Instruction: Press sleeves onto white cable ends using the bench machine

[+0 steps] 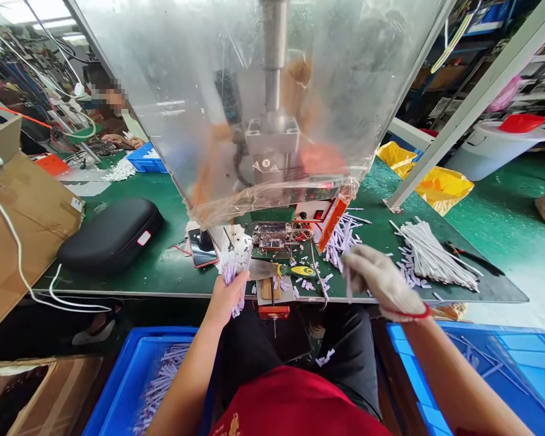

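My left hand (pixel 225 294), bare, is closed around a small bunch of pale lilac strips (pixel 229 270) at the bench's front edge. In a white glove with a red cuff, my right hand (pixel 379 277) pinches one lilac strip (pixel 349 282), which hangs down blurred. Between the hands a scraper with a yellow-green handle (pixel 303 271) lies on the bench. Behind it sits a small metal fixture (pixel 271 235) beneath the press ram (pixel 275 136), seen through a clear shield (pixel 172 109). A pile of lilac strips (pixel 340 239) lies just beyond my right hand.
A phone (pixel 202 247) and a black case (pixel 111 233) lie left, beside a cardboard box (pixel 31 212). On the right are a bundle of white strips (pixel 436 254) and pliers (pixel 476 259). Blue bins (pixel 118 375) (pixel 518 357) flank my legs. Another person (pixel 134 124) works at far left.
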Tool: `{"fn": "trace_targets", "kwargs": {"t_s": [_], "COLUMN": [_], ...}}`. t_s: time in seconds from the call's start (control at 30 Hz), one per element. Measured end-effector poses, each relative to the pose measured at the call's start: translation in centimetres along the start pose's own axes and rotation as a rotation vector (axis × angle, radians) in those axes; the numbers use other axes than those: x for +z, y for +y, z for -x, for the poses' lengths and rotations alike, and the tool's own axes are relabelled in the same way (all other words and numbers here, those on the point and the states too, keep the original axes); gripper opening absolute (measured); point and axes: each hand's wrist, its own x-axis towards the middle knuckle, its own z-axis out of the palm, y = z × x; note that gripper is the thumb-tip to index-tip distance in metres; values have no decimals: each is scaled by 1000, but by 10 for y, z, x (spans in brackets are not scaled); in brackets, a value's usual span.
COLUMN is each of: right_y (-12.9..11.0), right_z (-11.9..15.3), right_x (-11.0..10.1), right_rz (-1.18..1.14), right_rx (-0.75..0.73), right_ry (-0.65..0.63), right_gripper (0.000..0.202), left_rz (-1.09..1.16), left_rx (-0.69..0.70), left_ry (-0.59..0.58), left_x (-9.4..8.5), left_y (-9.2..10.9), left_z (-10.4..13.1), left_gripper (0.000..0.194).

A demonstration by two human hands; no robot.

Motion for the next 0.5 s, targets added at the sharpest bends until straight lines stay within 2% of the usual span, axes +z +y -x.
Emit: {"fn": "trace_targets", "kwargs": {"t_s": [0.07,0.1,0.17,0.23,0.33,0.5], "right_y": [-6,-9,-13,-15,-16,-8], "right_z": [13,15,8,-6,-25,-36], "right_x": [36,54,86,110,130,144], "right_rz": [-207,-271,-329,-348,-390,-466], "right_rx": [43,54,69,103,143,176], "right_ry": [-227,-292,-331,-311,-263,-234], "right_gripper": [36,37,36,34,30,30], "left_rz": [68,98,137,155,167,195], "left_rx": [11,3,-13,-22,-27,-44], "left_ry": [9,10,10,29,80,131], "left_x": [0,0,-1,-5,-13,-21], "left_y": [2,2,2,0,-4,-9], "left_z": [3,4,7,9,12,13], "left_gripper": [41,41,42,44,45,46]}}
